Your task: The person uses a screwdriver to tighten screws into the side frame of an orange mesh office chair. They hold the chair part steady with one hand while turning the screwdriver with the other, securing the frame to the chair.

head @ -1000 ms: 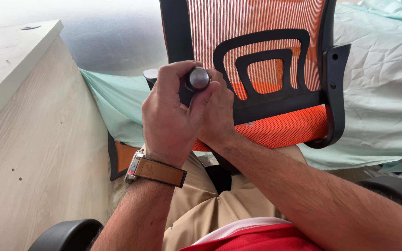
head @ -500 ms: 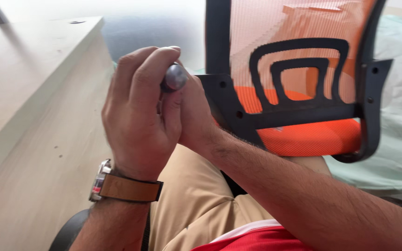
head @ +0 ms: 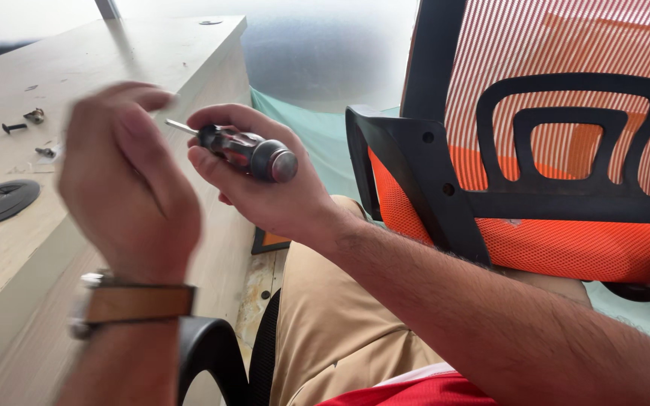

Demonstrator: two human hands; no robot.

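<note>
Beside the table point(head: 114, 53), a screwdriver point(head: 246, 150) is clasped in the right hand point(head: 265, 188). The blurred left hand point(head: 126, 180) is held empty, loosely curled. Shaft is best kept square.

Bare, hairy forearms; a tan leather-strapped wristwatch with metal case point(head: 133, 304) on the left wrist; khaki cotton trousers point(head: 344, 331); the hem of a red shirt with white trim point(head: 415, 387).

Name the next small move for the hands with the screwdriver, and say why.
Probably the left hand should reach to the desk and pick up the dark screw. It is empty and blurred beside the desk, the right hand holds the screwdriver with nothing on its tip, and the chair back shows open holes.
</note>
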